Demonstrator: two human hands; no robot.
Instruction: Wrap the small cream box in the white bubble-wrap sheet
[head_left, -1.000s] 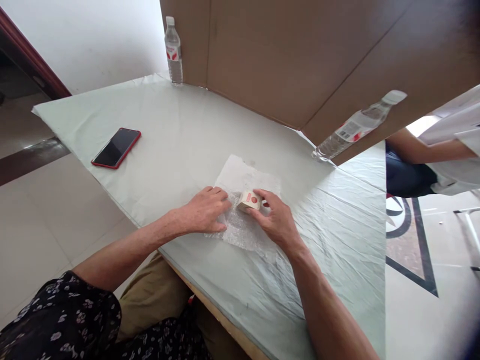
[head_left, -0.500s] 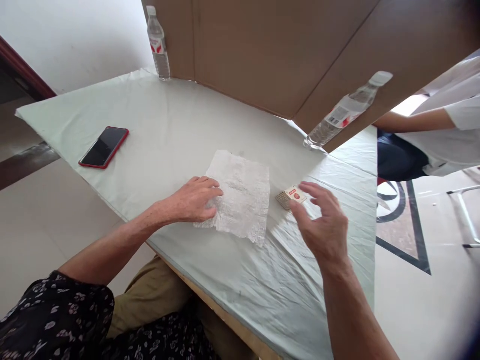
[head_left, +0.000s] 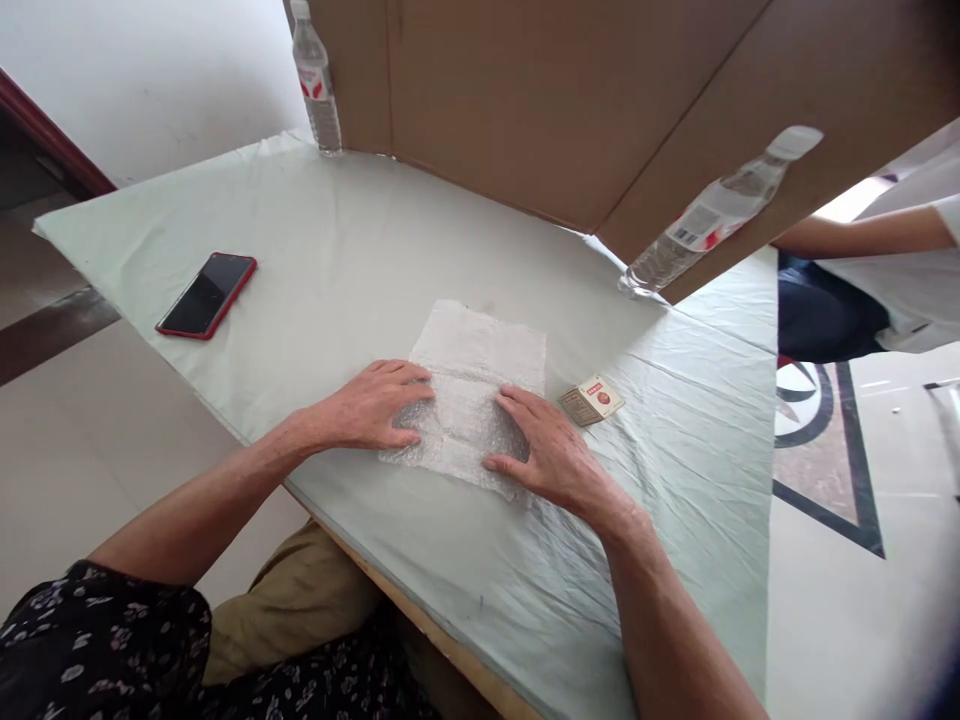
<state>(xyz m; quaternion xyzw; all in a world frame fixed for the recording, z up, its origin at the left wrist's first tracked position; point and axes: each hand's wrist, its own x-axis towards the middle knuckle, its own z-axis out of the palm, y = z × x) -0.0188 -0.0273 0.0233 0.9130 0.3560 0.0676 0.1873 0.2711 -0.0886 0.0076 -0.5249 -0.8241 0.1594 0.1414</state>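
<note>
A whitish, translucent sheet that looks like bubble wrap (head_left: 480, 350) lies spread on the pale green tablecloth (head_left: 352, 260). My left hand (head_left: 375, 405) rests on its left edge, fingers apart and pointing right. On the opposite edge lies my right hand (head_left: 555, 450), its thumb and fingers spread over the sheet. Neither hand grips anything. Just beyond the right hand sits a small cream and dark box (head_left: 591, 400) with a red mark, apart from the sheet and from the fingers.
A black phone in a red case (head_left: 208, 295) lies at the left. A brown cardboard panel (head_left: 510, 90) stands at the back, with one clear bottle (head_left: 316, 85) at its left and another bottle (head_left: 720, 220) at its right. Behind the panel, a person's arm (head_left: 870, 235) shows.
My right hand has moved left from the small box onto the sheet's right edge. The box stays on the table. My left hand has hardly moved. The view has shifted slightly.
</note>
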